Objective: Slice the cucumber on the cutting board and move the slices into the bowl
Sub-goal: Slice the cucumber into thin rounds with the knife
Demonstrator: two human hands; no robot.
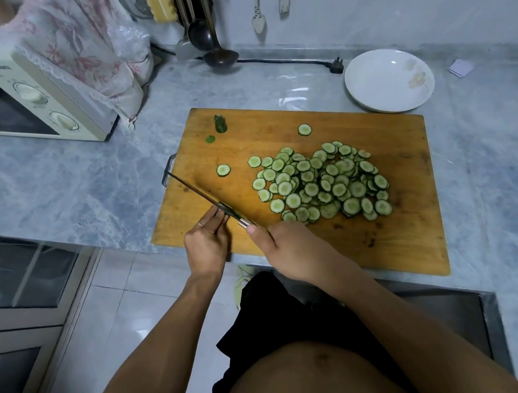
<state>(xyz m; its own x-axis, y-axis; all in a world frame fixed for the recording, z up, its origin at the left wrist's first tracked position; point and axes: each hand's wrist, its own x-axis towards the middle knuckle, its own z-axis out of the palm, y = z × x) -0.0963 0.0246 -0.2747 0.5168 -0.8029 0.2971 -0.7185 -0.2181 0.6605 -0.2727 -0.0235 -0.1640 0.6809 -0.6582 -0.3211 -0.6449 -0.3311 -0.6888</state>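
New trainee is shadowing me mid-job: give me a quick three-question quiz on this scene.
1. True or false: the bowl already holds slices.
2. Which hand grips the knife handle: A left, B right?
3. Fill in: the cucumber end lies at the board's far ____ corner.

Key: 1 false; 2 B; 3 left

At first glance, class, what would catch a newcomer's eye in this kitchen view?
A big heap of cucumber slices covers the middle of the wooden cutting board. At its near left edge the right hand grips a knife, with the left hand touching the blade. An empty white bowl sits beyond the board's far right corner.
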